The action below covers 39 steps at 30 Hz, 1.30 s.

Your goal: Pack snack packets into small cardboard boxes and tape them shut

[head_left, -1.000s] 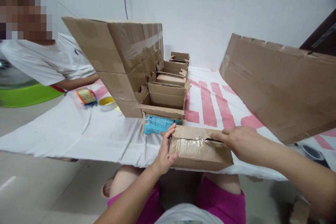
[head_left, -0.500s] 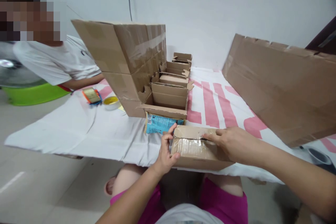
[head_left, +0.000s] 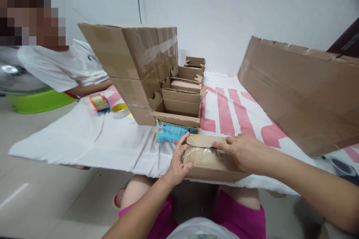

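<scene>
A small cardboard box (head_left: 211,160) with shiny clear tape lies at the table's near edge. My left hand (head_left: 178,162) grips its left end, thumb on the near side and fingers at the far corner. Across the right part of the box lies my right hand (head_left: 238,151), its index finger on the top flap (head_left: 200,140) along the far side. A dark gap runs between that flap and the taped top. Some fingers of my right hand are hidden beneath it. Just behind the box rests a blue printed packet (head_left: 172,131), close to my left fingertips.
Several open cardboard boxes (head_left: 182,104) stand in a row beyond the packet, beside a tall stack of closed boxes (head_left: 112,52). A large cardboard sheet (head_left: 303,93) rises at right. Tape rolls (head_left: 120,109) lie left. A person in a white shirt (head_left: 56,63) sits at far left.
My right index finger has shifted slightly left along the flap. The flap stands a little more apart from the taped top. My left hand keeps its place at the box's left end.
</scene>
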### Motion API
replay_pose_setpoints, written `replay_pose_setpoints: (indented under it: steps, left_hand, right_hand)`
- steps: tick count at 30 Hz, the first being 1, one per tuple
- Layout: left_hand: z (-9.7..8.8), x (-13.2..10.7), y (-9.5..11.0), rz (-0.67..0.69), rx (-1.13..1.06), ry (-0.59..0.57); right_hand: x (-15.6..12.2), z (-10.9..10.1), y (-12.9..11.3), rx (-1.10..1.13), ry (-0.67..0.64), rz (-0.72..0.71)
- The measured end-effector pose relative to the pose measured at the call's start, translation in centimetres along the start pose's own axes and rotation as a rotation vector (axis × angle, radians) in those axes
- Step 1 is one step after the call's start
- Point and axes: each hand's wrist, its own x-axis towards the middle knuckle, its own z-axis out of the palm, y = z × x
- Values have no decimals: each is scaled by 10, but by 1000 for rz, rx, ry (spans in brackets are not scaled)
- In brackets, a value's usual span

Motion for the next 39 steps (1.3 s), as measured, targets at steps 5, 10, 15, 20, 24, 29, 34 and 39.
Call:
replay_pose_setpoints:
  steps: [5, 10, 15, 20, 24, 29, 34, 39]
  left_hand:
    - [0, -1, 0, 4, 6, -6]
    - [1, -2, -1, -4, -4, -8]
    - [0, 0, 1, -8, -6, -8]
    - [-1, 0, 2, -2, 0, -21]
    - [-2, -1, 3, -1, 19, -29]
    - [-2, 0, 4, 15, 45, -22]
    - [-1, 0, 3, 24, 55, -22]
    - [0, 0, 1, 21, 29, -15]
  right_hand:
    - [-1, 0, 1, 8, 0, -21]
    - [-1, 1, -1, -2, 2, -26]
    - [7, 0, -10, -40, -7, -21]
    - [5, 4, -12, -62, 8, -16]
    - [1, 2, -8, -43, -21, -4]
    - [-2, -4, -7, -22, -48, 7]
    - [-12, -3, -4, -38, -129, 78]
    - [-31, 0, 8, -12, -209, 162]
